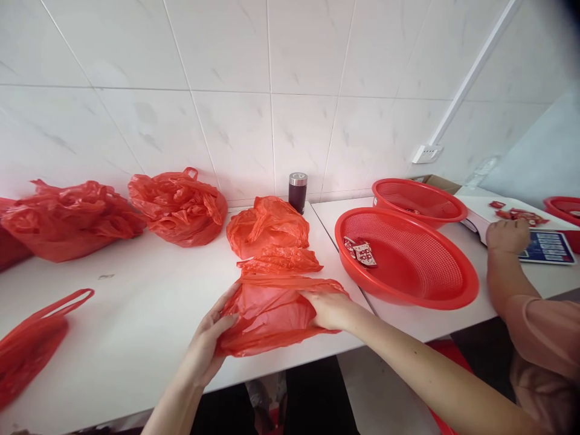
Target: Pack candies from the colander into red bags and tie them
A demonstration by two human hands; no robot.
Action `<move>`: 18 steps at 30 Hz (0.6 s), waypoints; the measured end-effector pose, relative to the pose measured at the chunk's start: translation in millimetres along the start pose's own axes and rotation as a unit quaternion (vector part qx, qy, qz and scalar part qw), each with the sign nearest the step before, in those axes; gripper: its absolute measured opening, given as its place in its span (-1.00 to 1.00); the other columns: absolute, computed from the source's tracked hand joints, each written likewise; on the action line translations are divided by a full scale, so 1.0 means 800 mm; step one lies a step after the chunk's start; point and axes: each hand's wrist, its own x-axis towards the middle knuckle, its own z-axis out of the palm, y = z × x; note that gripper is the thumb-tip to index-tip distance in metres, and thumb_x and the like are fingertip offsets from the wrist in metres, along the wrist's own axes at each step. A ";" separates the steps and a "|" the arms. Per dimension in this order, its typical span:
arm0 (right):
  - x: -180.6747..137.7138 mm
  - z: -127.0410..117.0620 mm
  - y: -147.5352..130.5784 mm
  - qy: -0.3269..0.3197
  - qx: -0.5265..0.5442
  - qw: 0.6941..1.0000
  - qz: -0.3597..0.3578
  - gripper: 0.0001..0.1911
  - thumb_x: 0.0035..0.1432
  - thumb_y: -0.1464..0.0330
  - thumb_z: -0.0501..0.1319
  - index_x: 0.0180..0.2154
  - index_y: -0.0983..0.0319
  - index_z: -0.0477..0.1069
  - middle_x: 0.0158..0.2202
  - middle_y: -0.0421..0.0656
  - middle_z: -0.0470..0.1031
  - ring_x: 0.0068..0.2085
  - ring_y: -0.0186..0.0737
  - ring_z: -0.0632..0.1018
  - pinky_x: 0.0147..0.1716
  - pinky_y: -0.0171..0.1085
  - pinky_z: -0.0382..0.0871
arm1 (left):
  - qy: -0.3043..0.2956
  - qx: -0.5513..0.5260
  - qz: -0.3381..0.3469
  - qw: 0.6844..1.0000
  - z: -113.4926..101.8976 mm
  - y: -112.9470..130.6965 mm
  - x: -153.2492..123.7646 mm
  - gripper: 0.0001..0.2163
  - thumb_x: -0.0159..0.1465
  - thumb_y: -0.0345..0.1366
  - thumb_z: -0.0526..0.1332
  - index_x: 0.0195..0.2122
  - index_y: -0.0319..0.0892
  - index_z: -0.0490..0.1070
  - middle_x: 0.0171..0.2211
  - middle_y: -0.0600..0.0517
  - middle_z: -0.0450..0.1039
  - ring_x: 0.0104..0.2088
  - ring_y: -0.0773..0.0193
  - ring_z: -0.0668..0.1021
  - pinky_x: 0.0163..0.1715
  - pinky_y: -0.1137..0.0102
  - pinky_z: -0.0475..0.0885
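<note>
A thin red plastic bag (272, 311) lies spread at the table's front edge, its mouth held apart between my two hands. My left hand (212, 329) grips its left side, thumb on the inner face and the other fingers behind the film. At the right side, my right hand (324, 309) reaches into the mouth and holds the film there; most of its fingers are hidden by the plastic. Just beyond it, a crumpled strip of red plastic (281, 261) touches a rumpled red bag (267, 226).
Two filled-looking red bags (179, 208) (72, 220) stand along the wall. Another red bag (36, 344) lies at left. A dark tumbler (298, 193) stands behind. Rightward, a red basket (408, 260) holds several small packets (362, 252); a co-worker's hand (508, 235) is over a scale (546, 248).
</note>
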 end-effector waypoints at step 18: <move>-0.063 -0.142 0.017 0.131 0.178 0.950 -0.223 -0.61 0.28 0.27 0.11 0.13 0.03 0.31 0.14 -0.24 0.36 0.09 -0.27 0.43 0.09 -0.26 0.28 | 0.104 0.479 0.154 0.858 -0.022 -0.019 0.012 -0.59 0.15 -0.10 0.21 0.04 0.00 0.48 -0.13 -0.02 0.41 -0.19 0.11 0.51 -0.22 0.35 0.43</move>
